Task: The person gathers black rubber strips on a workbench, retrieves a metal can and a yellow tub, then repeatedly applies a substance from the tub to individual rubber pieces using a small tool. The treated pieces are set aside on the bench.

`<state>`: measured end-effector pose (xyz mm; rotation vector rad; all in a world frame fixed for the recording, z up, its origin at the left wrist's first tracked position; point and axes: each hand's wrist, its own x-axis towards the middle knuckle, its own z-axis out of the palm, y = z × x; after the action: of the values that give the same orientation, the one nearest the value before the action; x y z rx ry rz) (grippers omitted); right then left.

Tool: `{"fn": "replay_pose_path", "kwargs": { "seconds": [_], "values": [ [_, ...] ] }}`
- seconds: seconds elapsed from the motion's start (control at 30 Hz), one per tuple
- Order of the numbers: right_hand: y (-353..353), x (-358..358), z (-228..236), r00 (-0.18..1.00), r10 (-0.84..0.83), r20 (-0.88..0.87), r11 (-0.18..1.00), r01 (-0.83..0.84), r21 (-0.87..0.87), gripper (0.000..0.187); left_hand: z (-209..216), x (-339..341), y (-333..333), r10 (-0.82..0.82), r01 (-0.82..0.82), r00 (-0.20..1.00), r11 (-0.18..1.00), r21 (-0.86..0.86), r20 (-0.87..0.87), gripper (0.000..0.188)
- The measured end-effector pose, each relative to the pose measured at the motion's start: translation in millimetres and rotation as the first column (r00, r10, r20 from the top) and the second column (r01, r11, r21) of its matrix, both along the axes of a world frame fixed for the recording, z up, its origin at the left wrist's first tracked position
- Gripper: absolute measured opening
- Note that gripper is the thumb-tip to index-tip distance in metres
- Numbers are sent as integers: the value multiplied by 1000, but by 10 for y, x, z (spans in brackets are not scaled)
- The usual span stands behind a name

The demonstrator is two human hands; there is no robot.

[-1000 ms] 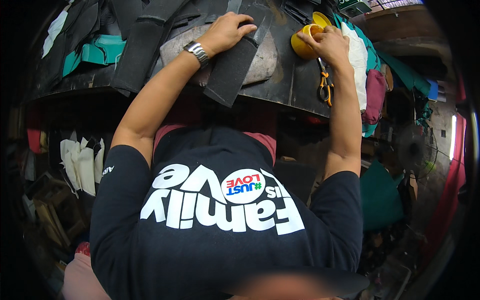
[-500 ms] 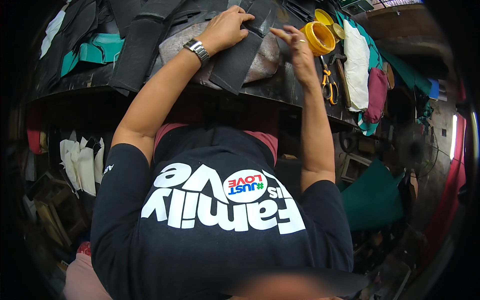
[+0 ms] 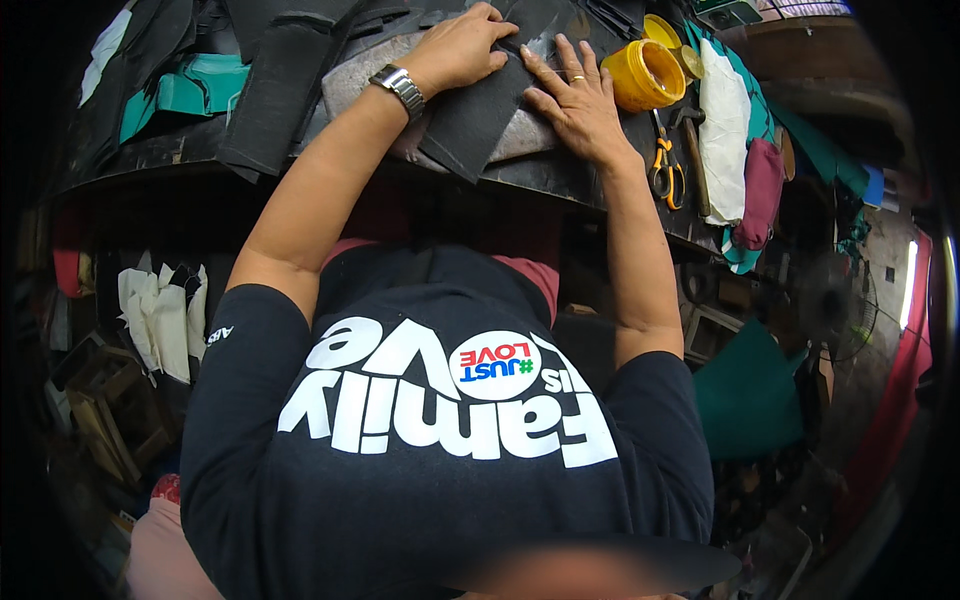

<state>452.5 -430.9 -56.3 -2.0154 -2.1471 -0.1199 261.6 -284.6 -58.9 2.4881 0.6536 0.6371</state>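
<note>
Both hands rest on a black sheet piece (image 3: 472, 125) at the far middle of the bench. It lies slanted over a worn, mottled grey-brown slab (image 3: 524, 137), with a shinier black piece (image 3: 546, 22) at its far end. My left hand (image 3: 462, 50) presses down on the sheet's left side, thumb and forefinger apart. To its right, my right hand (image 3: 582, 106) lies with fingers spread, fingertips on the black material near the seam between the pieces. Neither hand is wrapped around anything. What lies under the fingertips is hidden.
Right of my right hand stands an open yellow jar (image 3: 640, 78). Nearby lie orange-handled scissors (image 3: 666, 172), a hammer (image 3: 694, 160), a white cloth roll (image 3: 724, 130) and a maroon roll (image 3: 758, 195). More black pieces (image 3: 285, 85) and green material (image 3: 205, 88) cover the left.
My right hand has come down and left from the air beside the jar, and its fingers now lie spread on the black material. The left hand stays nearly in place.
</note>
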Motion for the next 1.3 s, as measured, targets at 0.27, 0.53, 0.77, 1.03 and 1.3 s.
{"fn": "replay_pose_path", "kwargs": {
  "seconds": [0.27, 0.53, 0.77, 1.03, 1.3],
  "values": [
    [-358, -385, 168, 996, 66, 60, 996, -62, -67, 57, 7, -11, -7, 5, -5, 999, 1000, -14, 39, 42],
    [-625, -316, 758, 825, 220, -520, 969, -248, 16, 37, 75, -51, 53, -20, 22, 999, 999, -36, 38, 47],
    [-127, 801, 989, 911, -262, 319, 961, 275, 2, 57, 178, -228, -38, -125, 124, 992, 984, -127, -1, 54],
    [138, 1073, 928, 902, -325, 285, 925, 366, -102, 79, 67, 83, -108, 61, -62, 997, 998, 7, 53, 49],
    [-180, 754, 1184, 704, -608, 367, 645, 707, -290, 90, 80, 111, -67, 71, -69, 996, 997, 23, -52, 49]
  ]
}}
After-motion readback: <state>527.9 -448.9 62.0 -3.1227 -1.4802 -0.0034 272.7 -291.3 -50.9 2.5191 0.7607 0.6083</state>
